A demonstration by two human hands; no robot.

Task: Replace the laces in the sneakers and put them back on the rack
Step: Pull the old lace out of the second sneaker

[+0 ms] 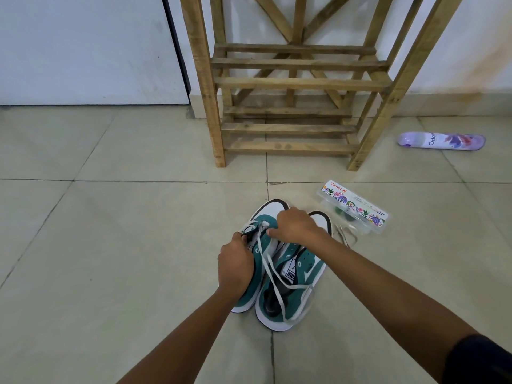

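The left hand (235, 270) is curled over the near-left side of the left sneaker (256, 261), its fingertips pinching at the eyelet edge by the tongue. The right hand (296, 226) reaches across from the right and pinches the white lace (279, 275) at the far eyelets of that same shoe. The lace's loose ends trail toward the near side and drape over the right sneaker (293, 286), which sits touching its mate on the tiled floor (110, 245).

The step in hand looks like threading — or possibly pulling out — the lace at the toe-end eyelets; I cannot tell which. Next, the lace must go through the following eyelet pair.

Another lace (346, 236) lies just right of the shoes beside a clear plastic box (357, 207). The wooden rack (299, 84) stands farther off, against the wall — its lower shelves hold nothing.
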